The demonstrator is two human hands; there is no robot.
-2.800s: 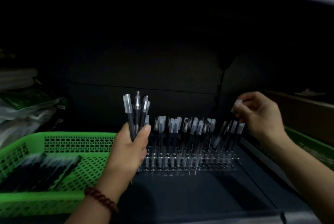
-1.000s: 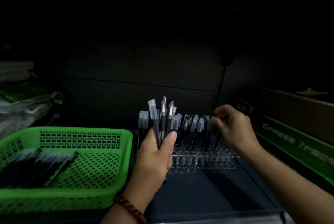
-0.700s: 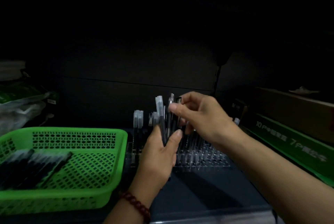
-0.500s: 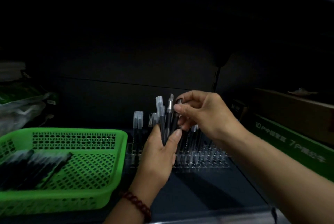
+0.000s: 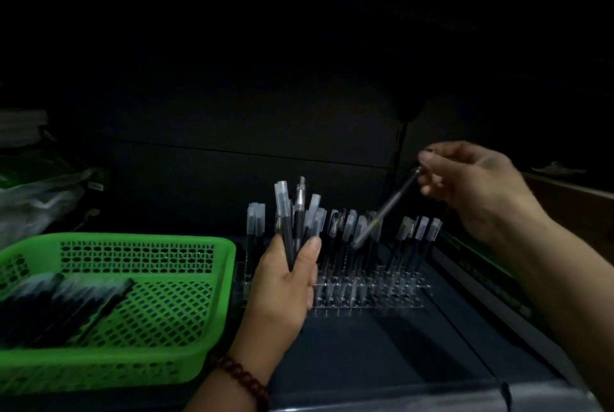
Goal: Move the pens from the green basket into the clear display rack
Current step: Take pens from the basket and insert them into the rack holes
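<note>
Right hand (image 5: 478,192), fingers (image 5: 432,156) pinching one pen (image 5: 385,212) by its top, has drawn it from the bundle (image 5: 289,212) gripped in the left hand (image 5: 282,288) and slants it toward the rack (image 5: 372,295), ready for slotting.

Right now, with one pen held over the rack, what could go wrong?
1. The right hand pinches the single pen only at its top end, tilted; its lower end is by the standing pens and may knock them askew.
2. The clear rack is dim, so a slot could be missed.
3. The left hand holds a fanned bundle that might slip.
</note>
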